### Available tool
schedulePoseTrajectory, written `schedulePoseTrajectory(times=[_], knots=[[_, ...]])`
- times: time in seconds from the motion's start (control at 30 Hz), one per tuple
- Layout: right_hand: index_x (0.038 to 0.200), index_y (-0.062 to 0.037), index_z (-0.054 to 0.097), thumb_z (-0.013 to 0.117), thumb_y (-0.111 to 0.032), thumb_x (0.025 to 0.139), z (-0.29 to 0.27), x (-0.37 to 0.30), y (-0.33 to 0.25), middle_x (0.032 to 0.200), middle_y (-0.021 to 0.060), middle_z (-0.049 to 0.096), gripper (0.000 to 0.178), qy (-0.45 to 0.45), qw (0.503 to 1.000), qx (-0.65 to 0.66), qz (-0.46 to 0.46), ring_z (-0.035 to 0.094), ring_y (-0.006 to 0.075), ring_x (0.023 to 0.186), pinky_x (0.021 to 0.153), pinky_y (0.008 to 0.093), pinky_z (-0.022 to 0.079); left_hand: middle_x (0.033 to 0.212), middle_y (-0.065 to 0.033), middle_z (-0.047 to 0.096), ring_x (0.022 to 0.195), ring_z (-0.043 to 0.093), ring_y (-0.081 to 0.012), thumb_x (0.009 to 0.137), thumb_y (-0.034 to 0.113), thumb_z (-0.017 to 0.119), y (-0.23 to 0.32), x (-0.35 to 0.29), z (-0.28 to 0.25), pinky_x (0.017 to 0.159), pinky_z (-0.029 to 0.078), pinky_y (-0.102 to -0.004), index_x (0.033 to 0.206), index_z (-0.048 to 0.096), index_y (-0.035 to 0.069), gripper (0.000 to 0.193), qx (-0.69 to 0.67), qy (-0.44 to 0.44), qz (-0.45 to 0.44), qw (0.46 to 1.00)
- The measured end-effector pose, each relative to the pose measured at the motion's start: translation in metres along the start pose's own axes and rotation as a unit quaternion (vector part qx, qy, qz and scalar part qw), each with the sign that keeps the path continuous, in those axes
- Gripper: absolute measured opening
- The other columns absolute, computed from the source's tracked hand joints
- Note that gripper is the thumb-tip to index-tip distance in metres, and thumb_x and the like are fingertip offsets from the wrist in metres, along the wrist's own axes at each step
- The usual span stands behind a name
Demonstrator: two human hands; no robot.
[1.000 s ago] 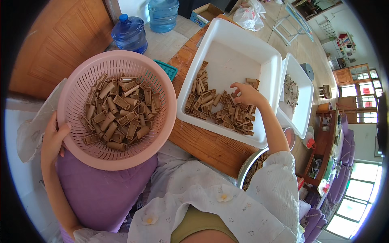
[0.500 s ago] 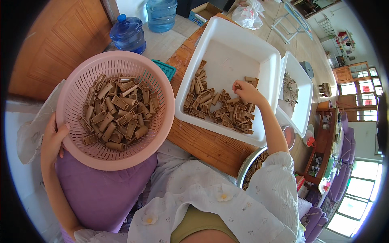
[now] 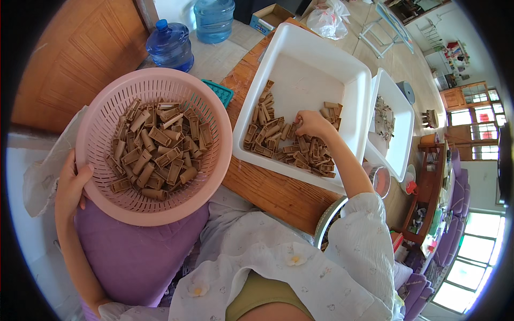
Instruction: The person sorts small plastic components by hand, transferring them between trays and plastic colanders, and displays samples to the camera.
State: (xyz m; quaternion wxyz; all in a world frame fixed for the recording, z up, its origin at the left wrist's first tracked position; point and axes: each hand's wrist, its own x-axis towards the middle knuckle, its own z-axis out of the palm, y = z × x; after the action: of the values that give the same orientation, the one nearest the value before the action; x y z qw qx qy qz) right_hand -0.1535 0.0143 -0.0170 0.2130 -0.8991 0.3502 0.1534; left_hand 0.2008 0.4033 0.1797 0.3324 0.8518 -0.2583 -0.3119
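My left hand grips the rim of a pink slotted plastic basket, thumb over the edge and fingers beneath. The basket rests on a purple cushion and holds a heap of small brown trough-shaped plastic pieces. Over a white rectangular tub on the wooden table, my right hand is closed, its fingertips bent down at the pile of similar brown pieces. Whatever is between those fingertips is hidden or too small to make out. More brown pieces lie along the tub's left side.
A second white tub with thin scraps stands to the right. A round container sits below the wooden table's near edge. Blue water jugs, a teal tray and an open cardboard box are farther back.
My right hand has moved left and slightly down over the pieces in the tub. My left hand stays on the basket rim.
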Motion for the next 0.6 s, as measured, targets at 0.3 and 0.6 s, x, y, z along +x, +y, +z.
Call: schedulePoseTrajectory(times=[0.3, 0.6], knots=[[0.088, -0.0002, 0.06, 0.072, -0.019, 0.057, -0.009, -0.006, -0.001, 0.081, 0.0153, 0.062, 0.039, -0.011, 0.995, 0.077, 0.063, 0.06, 0.0245, 0.076, 0.07, 0.0319, 0.046, 0.077, -0.0045, 0.054, 0.042, 0.045, -0.0045, 0.077, 0.021, 0.051, -0.002, 0.001, -0.001, 0.026, 0.029, -0.0167, 0.119, 0.04, 0.0, 0.048, 0.002, -0.004, -0.003, 1.0], [0.098, -0.0038, 0.06, 0.072, -0.018, 0.054, -0.005, -0.013, -0.016, 0.091, 0.0164, 0.061, 0.048, -0.082, 0.991, -0.075, 0.072, 0.058, 0.029, 0.088, 0.076, 0.035, 0.046, 0.079, -0.0051, 0.055, 0.043, 0.046, -0.0042, 0.077, 0.022, 0.051, -0.002, 0.0, -0.001, 0.026, 0.028, -0.0166, 0.12, 0.039, 0.0, 0.049, 0.002, -0.003, -0.001, 1.0]])
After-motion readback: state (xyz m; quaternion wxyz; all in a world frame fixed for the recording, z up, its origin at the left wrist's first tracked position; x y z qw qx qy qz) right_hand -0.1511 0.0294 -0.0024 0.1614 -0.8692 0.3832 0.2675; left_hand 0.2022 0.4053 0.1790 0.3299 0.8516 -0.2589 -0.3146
